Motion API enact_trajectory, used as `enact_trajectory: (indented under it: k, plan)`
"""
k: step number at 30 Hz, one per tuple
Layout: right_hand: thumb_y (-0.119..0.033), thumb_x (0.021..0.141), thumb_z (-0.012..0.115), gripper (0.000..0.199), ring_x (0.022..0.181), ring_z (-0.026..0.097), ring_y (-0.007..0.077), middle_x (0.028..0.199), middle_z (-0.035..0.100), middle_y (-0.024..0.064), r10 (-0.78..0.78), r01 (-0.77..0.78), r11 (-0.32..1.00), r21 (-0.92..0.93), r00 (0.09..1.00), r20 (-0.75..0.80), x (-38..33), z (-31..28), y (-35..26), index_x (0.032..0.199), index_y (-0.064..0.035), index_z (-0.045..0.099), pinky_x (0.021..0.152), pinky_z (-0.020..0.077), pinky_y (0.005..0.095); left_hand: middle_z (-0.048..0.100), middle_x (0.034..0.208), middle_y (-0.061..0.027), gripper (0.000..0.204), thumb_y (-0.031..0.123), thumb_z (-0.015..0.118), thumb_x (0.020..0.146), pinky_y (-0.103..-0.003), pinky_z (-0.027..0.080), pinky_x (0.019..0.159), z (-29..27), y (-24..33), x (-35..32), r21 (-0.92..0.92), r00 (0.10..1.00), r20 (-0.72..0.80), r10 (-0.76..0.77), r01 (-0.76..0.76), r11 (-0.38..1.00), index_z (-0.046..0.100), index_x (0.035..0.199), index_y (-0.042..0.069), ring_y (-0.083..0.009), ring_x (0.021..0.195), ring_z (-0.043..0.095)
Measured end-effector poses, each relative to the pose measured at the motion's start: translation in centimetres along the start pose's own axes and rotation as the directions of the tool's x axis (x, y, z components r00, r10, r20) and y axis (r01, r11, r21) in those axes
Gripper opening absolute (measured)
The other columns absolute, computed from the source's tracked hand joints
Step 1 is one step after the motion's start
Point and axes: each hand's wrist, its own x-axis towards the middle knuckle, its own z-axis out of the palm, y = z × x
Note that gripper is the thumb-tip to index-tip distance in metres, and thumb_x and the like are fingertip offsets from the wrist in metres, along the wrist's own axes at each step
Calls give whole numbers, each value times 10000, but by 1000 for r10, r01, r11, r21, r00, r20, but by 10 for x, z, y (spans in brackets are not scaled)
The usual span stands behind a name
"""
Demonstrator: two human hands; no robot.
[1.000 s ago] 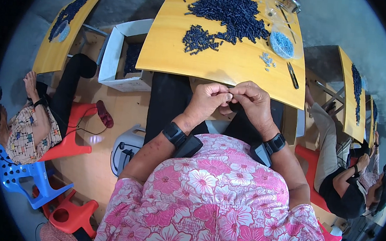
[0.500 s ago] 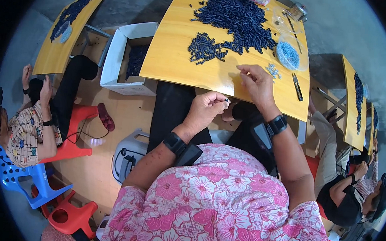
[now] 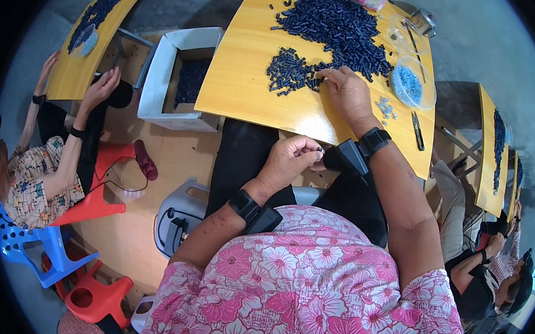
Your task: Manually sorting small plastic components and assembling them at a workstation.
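Over my lap, just off the table's near edge, my left hand (image 3: pixel 287 161) pinches a small dark tube (image 3: pixel 320 150) between thumb and fingertips; only its end shows. My right hand (image 3: pixel 349 97) reaches over the yellow table (image 3: pixel 241 92), its fingers bent together at the right side of a small pile of short black tubes (image 3: pixel 288 71). Whether a piece is between those fingertips is too small to make out. Behind lies a larger heap of dark blue-black tubes (image 3: pixel 331 24). Small clear bits (image 3: pixel 385 108) lie loose to the right of my right hand.
A clear tub of pale blue pieces (image 3: pixel 407 85) stands on the right, near black-handled snips (image 3: pixel 417 131), another clear dish (image 3: pixel 404 37) and a metal tin (image 3: pixel 423 21). A white box (image 3: pixel 157 84) with dark pieces sits left of the table. Other people sit at tables on both sides.
My right hand has moved forward and slightly left, from the near edge to the small pile. My left hand stays low, still pinching the tube, and has shifted slightly right.
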Motion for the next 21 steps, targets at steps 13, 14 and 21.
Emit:
enact_trajectory:
  k: [13, 14, 21]
  plan:
    - [-76, 871, 568, 68, 787, 629, 348, 922, 596, 120, -16, 14, 995, -103, 1000, -23, -42, -5, 9, 918, -76, 618, 691, 526, 424, 674, 897, -35, 140, 78, 630, 916, -233, 512, 748, 4, -2, -4, 3, 999, 46, -18, 18, 1000, 663, 1012, -19, -84, 822, 623]
    - [-76, 871, 568, 68, 787, 629, 348, 922, 596, 120, -12, 9, 995, -103, 1000, -25, -48, -6, 8, 918, -76, 618, 691, 526, 424, 674, 897, -35, 140, 78, 630, 916, -233, 512, 748, 4, -4, -4, 5, 999, 50, -21, 21, 1000, 663, 1012, -19, -84, 822, 623]
    - [-124, 767, 605, 33, 889, 579, 226, 845, 558, 46, -234, 228, 919, -321, 972, 21, -72, -18, 7, 773, -95, 619, 645, 566, 341, 666, 899, -33, 131, 72, 624, 919, -228, 515, 752, 11, -7, -6, -11, 997, 72, -33, 34, 999, 665, 1012, -9, -83, 830, 621]
